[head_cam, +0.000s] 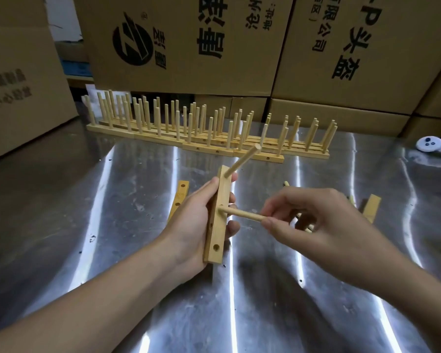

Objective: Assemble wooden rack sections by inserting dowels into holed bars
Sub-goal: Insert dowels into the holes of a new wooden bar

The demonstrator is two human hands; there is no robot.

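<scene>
Bar (215, 236) carrying two dowels (242, 161) is gripped by left hand (191, 217), while right hand (313, 215) pinches the lower dowel (242, 214)

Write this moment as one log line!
left hand: holds pale wooden holed bar | right hand: pinches round wooden dowel, tip at bar | upper dowel: seated

A holed bar (215, 225) is held upright above the middle of the tabletop (87, 200) by the left grip (194, 220), with fingers wrapped round it. One dowel (242, 159) is seated near the bar's top. A second dowel (242, 214) is pinched at its outer end by the right grip (316, 217), and its inner end is set against the bar midway. Finished rack sections (189, 138) are lined along the far edge, before cardboard boxes (189, 47). A spare bar (180, 197) is seen lying behind the left grip.
</scene>
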